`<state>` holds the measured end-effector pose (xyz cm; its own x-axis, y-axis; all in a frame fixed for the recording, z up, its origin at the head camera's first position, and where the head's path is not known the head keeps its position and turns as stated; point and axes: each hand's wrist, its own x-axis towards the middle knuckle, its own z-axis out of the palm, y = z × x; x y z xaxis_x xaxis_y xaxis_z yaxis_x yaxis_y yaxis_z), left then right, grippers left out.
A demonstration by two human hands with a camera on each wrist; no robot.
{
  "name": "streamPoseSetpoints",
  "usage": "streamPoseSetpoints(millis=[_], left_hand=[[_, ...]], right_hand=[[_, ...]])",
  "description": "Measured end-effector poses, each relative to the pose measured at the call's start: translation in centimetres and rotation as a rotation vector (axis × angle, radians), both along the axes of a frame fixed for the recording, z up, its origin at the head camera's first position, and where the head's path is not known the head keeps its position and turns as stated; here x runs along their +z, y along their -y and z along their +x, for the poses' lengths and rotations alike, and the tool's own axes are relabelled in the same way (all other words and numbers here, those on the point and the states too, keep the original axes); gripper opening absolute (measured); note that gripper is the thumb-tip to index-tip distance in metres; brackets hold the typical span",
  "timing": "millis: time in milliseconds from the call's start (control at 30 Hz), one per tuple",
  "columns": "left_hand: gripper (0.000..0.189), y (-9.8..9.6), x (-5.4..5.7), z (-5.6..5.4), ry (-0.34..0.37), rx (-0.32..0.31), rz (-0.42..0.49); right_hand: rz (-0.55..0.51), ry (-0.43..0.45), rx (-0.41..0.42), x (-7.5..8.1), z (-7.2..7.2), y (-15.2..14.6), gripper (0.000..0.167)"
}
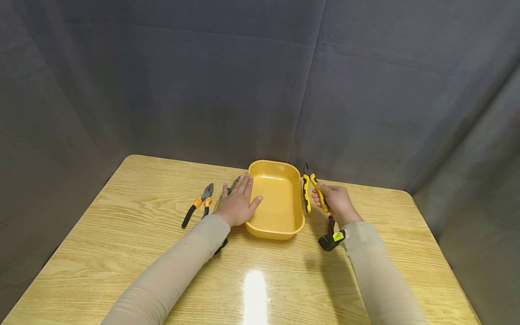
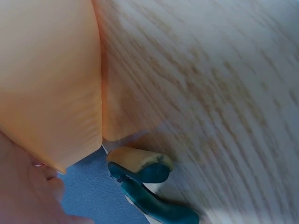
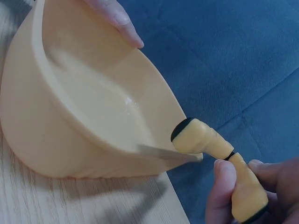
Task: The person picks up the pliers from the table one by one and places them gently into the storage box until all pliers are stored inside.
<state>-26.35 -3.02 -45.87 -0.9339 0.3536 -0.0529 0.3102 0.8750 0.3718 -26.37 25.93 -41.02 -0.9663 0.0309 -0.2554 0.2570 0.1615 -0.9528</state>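
Pliers with yellow-and-black handles (image 1: 318,192) are held just outside the right wall of the yellow container (image 1: 276,234), head pointing away from the person and handles parted. The right hand (image 1: 339,201) pinches one handle between thumb and curled fingers; the other handle is unsupported on the container side. The left hand (image 1: 237,207) rests with straight, spread fingers at the container's left rim, thumb over the inner side, gripping no tool. Orange-and-black pliers (image 1: 197,201) lie on the table (image 1: 122,253) to the left; a green-handled tool (image 2: 161,205) lies just beside the container's left wall, partly hidden by the hand in the head view. Principal risk: a grip on one handle only — the tool may pivot at its joint, swing the unsupported handle into the rim, or slip from the pinch. Whether that handle touches the rim cannot be determined from the right wrist view. Secondary risk: uneven pressure from the left hand may tip or slide the container — and a shift leftward could disturb the green-handled tool.
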Motion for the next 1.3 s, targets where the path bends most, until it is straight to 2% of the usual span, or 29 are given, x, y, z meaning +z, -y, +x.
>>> streamPoseSetpoints(millis=[433,833,1033,1300], left_hand=[[0.077,0.1,-0.4,-0.2,-0.023,-0.008,-0.003],[0.075,0.0,0.1,0.1,-0.025,-0.01,0.015],[0.077,0.0,-0.2,-0.1,-0.011,-0.012,0.001],[0.078,-0.1,0.1,0.0,-0.011,-0.011,-0.026]], right_hand=[[-0.033,0.001,-0.01,0.0,0.0,1.3,0.045],[-0.043,-0.005,0.017,-0.3,0.0,2.3,0.044],[-0.07,0.001,0.012,-0.5,-0.2,2.9,0.039],[-0.065,-0.026,0.004,-0.5,0.0,3.8,0.04]])
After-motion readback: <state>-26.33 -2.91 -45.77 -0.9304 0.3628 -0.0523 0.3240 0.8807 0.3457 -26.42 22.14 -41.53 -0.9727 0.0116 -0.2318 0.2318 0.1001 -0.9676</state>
